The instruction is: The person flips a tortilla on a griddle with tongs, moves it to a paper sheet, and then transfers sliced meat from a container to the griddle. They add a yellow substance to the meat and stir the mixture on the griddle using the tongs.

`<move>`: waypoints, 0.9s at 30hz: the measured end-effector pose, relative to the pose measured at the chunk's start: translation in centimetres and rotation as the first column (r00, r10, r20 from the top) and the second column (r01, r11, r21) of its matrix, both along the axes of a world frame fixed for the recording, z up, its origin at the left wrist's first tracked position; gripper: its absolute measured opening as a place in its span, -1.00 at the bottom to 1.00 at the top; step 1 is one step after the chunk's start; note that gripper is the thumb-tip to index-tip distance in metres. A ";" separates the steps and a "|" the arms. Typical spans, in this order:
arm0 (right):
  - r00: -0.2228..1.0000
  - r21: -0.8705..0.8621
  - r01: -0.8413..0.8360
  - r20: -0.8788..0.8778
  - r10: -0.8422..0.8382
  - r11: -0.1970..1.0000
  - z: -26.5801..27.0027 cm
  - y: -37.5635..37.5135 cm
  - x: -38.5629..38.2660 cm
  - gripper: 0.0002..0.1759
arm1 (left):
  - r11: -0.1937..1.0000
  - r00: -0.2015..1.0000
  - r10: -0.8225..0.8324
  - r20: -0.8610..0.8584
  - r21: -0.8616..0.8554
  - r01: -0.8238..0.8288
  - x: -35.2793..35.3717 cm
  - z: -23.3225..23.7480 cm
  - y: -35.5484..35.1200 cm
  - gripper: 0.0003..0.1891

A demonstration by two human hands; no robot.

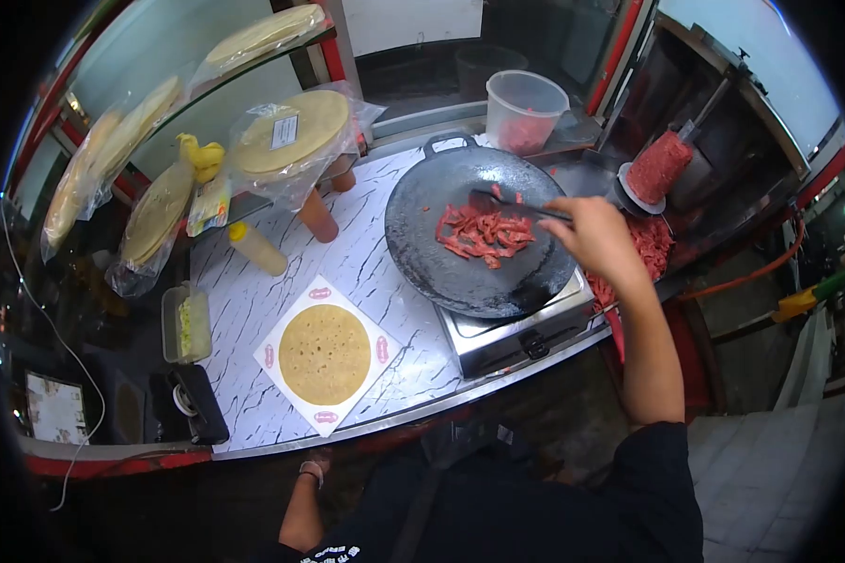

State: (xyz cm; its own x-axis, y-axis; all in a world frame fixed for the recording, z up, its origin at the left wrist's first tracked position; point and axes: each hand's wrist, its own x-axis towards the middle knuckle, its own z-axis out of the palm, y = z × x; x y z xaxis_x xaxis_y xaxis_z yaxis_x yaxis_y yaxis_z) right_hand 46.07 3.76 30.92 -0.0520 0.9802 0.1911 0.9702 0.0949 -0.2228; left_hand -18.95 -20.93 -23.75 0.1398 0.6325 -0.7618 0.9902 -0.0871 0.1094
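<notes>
Fingers closed, my right hand (591,235) grips the dark handle of a spatula (509,204), whose blade is at the upper edge of the red meat strips (483,233). The meat lies in the middle of a round black pan (418,258), set on a portable stove (498,340). My left hand (320,458) hangs low beside the counter's front edge, a band on its wrist; its fingers are too dark to make out. A flatbread (325,355) lies flat on a white square paper (325,419) left of the stove.
Behind the pan stands a clear bucket (526,98) with red meat. A meat cone (659,169) and loose meat (650,246) are at the right. Sauce bottles (258,249) (318,218), bagged flatbreads (291,136) and a plastic container (187,324) are at the left.
</notes>
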 end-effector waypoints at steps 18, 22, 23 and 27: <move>0.989 0.078 0.114 -0.103 -0.105 0.990 -4.6 -7.1 -7.7 -0.61 | 0.884 0.883 -0.468 0.040 0.037 0.467 -10.9 -0.6 -1.7 -0.64; 0.937 0.115 0.259 -0.272 -0.221 0.959 -4.9 -8.3 -4.2 -0.68 | 0.881 0.901 -0.434 -0.027 -0.223 0.418 -10.0 0.8 -0.9 -0.59; 0.944 0.162 0.220 -0.286 -0.167 0.962 -4.3 -8.9 -4.1 -0.69 | 0.919 0.936 -0.350 -0.040 -0.210 0.334 -10.5 -0.3 -0.9 -0.57; 0.963 0.108 0.110 -0.258 -0.079 0.988 -6.9 -9.9 -5.2 -0.64 | 0.988 0.993 -0.084 -0.088 -0.135 0.072 -11.3 -1.3 0.0 -0.51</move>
State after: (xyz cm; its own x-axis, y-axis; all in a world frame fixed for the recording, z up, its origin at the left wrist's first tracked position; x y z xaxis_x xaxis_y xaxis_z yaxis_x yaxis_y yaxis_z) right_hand 40.89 -6.13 24.01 0.1050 0.9472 0.3029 0.8896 0.0466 -0.4543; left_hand -30.21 -20.92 -25.00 0.1092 0.5164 -0.8494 0.9873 -0.1556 0.0324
